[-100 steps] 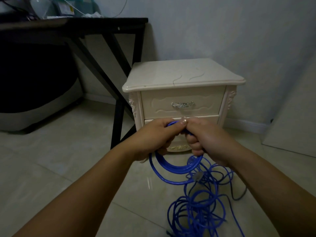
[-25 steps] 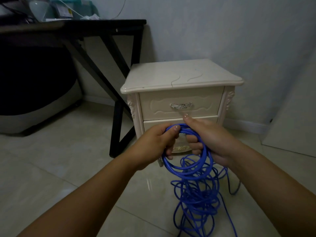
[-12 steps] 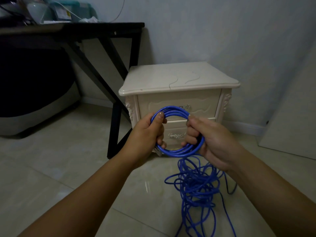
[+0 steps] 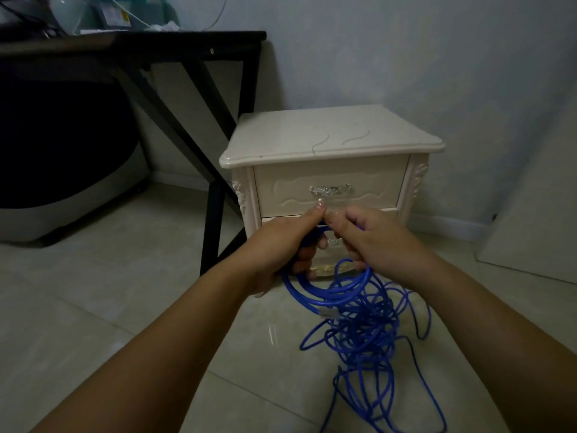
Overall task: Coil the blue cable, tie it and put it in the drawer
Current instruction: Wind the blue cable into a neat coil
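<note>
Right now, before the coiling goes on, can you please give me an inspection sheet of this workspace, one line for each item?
Surface: pale tiled floor, glossy; the work is done above it.
Job's things: blue cable, few loops gathered, most in a loose tangle on the floor; top drawer of the nightstand closed.
Clutter: a box and small items on the black table, too dark to name.
Hands: left hand grips the gathered loops; right hand pinches a strand beside it.
Cables: a clear plug hangs at the loops; no tie seen.
Surroundings: grey wall; dark bulky shape under the table.
</note>
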A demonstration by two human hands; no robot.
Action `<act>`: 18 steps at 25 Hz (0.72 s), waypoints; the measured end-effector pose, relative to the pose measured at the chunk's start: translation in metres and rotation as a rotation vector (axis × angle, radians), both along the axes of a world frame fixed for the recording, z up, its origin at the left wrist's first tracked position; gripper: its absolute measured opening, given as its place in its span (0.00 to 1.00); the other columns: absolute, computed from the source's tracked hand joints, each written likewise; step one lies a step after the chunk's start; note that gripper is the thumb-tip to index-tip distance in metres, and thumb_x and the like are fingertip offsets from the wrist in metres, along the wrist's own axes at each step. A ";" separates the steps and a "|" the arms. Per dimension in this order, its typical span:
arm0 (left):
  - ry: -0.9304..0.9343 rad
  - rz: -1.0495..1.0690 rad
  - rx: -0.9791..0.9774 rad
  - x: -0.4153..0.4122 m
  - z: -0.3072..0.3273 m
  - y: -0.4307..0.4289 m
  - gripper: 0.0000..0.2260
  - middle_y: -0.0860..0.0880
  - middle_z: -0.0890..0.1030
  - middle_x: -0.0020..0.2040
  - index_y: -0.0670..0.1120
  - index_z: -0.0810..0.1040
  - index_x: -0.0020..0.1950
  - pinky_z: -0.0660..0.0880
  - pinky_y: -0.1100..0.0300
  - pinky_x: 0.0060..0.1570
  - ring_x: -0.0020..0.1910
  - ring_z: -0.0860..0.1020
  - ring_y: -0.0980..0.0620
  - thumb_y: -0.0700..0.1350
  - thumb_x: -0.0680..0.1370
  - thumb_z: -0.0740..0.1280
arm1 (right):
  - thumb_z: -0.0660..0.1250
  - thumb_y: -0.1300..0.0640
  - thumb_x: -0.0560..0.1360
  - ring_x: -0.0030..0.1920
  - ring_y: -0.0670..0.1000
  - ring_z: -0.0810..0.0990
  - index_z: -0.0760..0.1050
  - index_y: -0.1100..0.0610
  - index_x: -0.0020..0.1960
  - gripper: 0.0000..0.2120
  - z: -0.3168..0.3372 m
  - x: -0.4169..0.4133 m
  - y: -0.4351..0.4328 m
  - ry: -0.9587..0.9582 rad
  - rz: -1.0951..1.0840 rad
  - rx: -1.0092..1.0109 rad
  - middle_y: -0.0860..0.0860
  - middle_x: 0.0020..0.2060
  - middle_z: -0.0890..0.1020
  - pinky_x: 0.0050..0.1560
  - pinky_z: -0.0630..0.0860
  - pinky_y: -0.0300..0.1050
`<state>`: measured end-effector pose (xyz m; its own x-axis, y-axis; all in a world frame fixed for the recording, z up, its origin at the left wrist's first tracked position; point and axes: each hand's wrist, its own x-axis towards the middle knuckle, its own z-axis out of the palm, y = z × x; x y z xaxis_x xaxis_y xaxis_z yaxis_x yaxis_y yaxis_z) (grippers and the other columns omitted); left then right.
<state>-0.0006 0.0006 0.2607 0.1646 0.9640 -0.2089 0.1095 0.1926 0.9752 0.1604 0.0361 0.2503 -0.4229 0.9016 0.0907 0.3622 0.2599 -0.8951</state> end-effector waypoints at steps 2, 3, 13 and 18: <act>-0.022 0.069 0.061 0.007 -0.005 0.003 0.18 0.53 0.63 0.26 0.46 0.72 0.36 0.63 0.61 0.27 0.26 0.60 0.54 0.56 0.80 0.60 | 0.60 0.41 0.77 0.23 0.47 0.64 0.75 0.55 0.42 0.18 -0.004 -0.004 0.001 0.194 -0.052 -0.090 0.48 0.23 0.66 0.26 0.66 0.43; -0.019 0.118 0.099 0.010 -0.007 0.004 0.17 0.53 0.63 0.26 0.47 0.71 0.35 0.60 0.61 0.27 0.26 0.59 0.54 0.55 0.80 0.61 | 0.59 0.41 0.78 0.23 0.48 0.64 0.74 0.56 0.42 0.19 -0.006 -0.006 0.001 0.328 -0.091 -0.186 0.49 0.23 0.66 0.27 0.66 0.44; -0.330 0.391 0.124 0.005 -0.007 0.007 0.21 0.54 0.59 0.24 0.50 0.66 0.27 0.56 0.64 0.20 0.22 0.55 0.56 0.53 0.80 0.62 | 0.64 0.53 0.72 0.31 0.49 0.75 0.73 0.59 0.42 0.08 -0.014 0.001 -0.011 0.859 0.133 -0.633 0.50 0.27 0.72 0.50 0.74 0.49; -0.413 0.253 0.016 0.005 -0.008 -0.002 0.18 0.51 0.57 0.27 0.47 0.69 0.34 0.59 0.63 0.24 0.25 0.56 0.55 0.53 0.81 0.59 | 0.56 0.48 0.82 0.22 0.44 0.60 0.69 0.57 0.42 0.15 -0.006 -0.009 -0.012 0.625 -0.096 -0.405 0.45 0.23 0.62 0.31 0.64 0.42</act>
